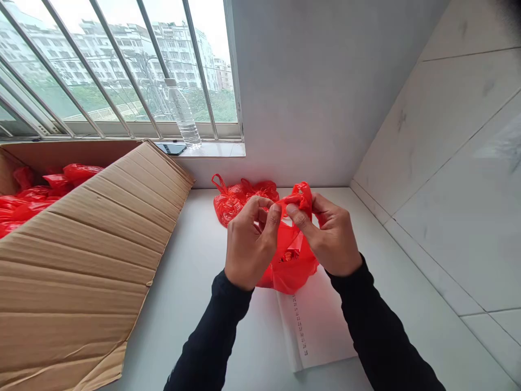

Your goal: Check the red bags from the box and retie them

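The left hand (252,244) and right hand (337,236) both pinch the gathered top of a red plastic bag (295,274) between thumbs and fingers. The bag hangs or rests between the hands, over the far end of a spiral-bound notebook (325,326); whether it touches the page is unclear. Black sleeves (211,331) reach to both wrists. Just behind the left hand, more red bags (226,206) sit on the white table (183,293), near the wall (297,98). Farther left, an open cardboard box (93,255) holds many red bundles (32,203). Beyond, a phone (173,149) and clear bottle (183,117) occupy the sill (223,149) of a barred window (122,65).
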